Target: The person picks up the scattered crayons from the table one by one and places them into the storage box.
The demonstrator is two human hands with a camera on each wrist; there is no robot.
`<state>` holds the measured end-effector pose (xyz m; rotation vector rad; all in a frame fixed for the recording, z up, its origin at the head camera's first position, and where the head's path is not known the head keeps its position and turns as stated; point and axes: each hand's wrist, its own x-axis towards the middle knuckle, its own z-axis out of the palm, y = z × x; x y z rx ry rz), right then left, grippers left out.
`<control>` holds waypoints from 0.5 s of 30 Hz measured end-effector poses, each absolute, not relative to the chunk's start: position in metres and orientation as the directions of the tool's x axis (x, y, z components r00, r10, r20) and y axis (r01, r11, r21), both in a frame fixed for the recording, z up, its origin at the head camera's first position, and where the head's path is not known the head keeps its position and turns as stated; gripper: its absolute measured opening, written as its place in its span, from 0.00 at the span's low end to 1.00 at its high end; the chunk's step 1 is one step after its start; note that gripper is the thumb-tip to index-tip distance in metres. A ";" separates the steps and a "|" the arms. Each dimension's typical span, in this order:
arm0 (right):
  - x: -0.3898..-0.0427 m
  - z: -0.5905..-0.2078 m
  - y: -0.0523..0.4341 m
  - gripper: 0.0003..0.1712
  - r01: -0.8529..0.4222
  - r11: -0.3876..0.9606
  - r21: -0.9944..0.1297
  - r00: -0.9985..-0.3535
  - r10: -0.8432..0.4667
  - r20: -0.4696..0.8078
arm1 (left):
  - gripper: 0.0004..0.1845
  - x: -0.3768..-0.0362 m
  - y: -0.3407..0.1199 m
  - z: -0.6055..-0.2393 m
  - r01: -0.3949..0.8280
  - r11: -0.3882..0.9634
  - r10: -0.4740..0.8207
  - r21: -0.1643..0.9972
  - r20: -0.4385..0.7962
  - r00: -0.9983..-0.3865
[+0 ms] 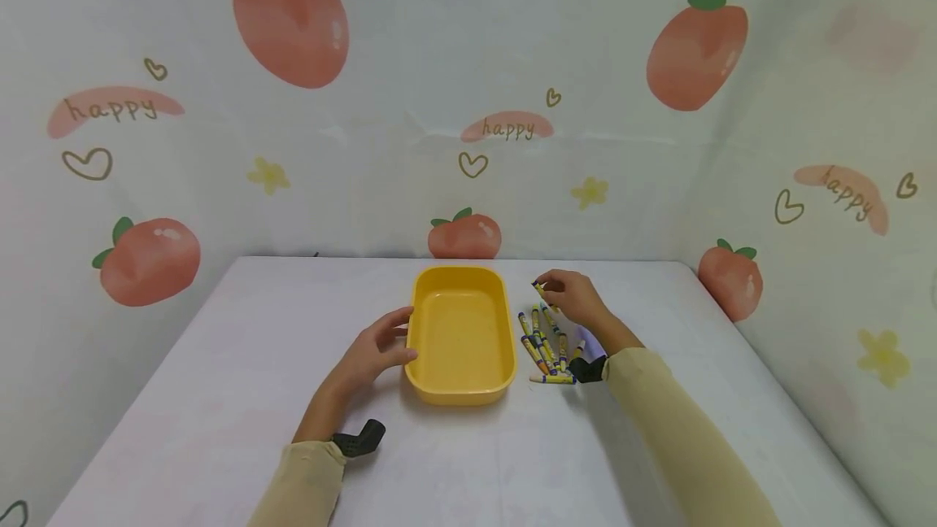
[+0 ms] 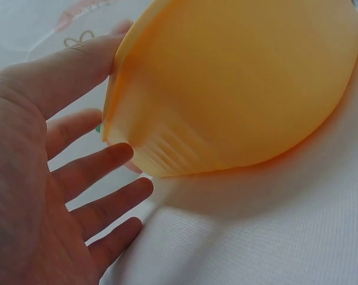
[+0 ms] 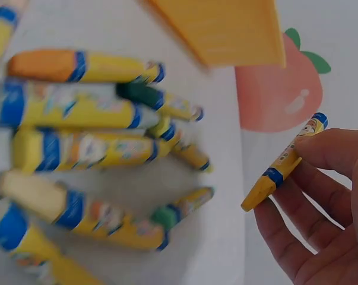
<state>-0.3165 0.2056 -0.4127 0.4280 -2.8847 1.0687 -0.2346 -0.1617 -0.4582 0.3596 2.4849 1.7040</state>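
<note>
A yellow plastic tray (image 1: 459, 398) stands in the middle of the table in the head view, with nothing inside it. My left hand (image 1: 372, 352) is at its left side, thumb and fingertips at the rim; in the left wrist view the fingers (image 2: 101, 163) are spread and nearly straight beside the outer wall. To the right of the tray, my right hand (image 1: 577, 296) pinches a yellow crayon (image 3: 279, 169) between thumb and fingers, raised above the other crayons. Several crayons (image 1: 562, 348) in yellow wrappers with blue bands lie in a loose group below that hand.
A lilac object (image 1: 591, 342) lies partly hidden behind the right wrist. One pale-tipped crayon (image 1: 551, 379) lies crosswise at the near side of the group. The white table (image 1: 439, 470) meets a fruit-patterned cloth (image 1: 366, 177) at its far edge.
</note>
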 end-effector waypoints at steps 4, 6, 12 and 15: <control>-0.320 -0.407 0.196 0.13 -0.285 0.717 -0.636 -0.957 -0.253 0.144 | 0.41 -0.234 -0.162 -0.459 0.135 0.333 0.255 0.933 0.049 -0.966; -0.322 -0.404 0.192 0.13 -0.292 0.719 -0.630 -0.955 -0.256 0.150 | 0.41 -0.234 -0.162 -0.459 0.138 0.329 0.257 0.934 0.052 -0.965; -0.327 -0.393 0.175 0.13 -0.323 0.734 -0.598 -0.943 -0.299 0.144 | 0.41 -0.235 -0.162 -0.460 0.136 0.330 0.257 0.934 0.050 -0.965; -0.329 -0.387 0.166 0.13 -0.333 0.739 -0.586 -0.939 -0.318 0.133 | 0.41 -0.235 -0.162 -0.461 0.146 0.328 0.261 0.933 0.059 -0.963</control>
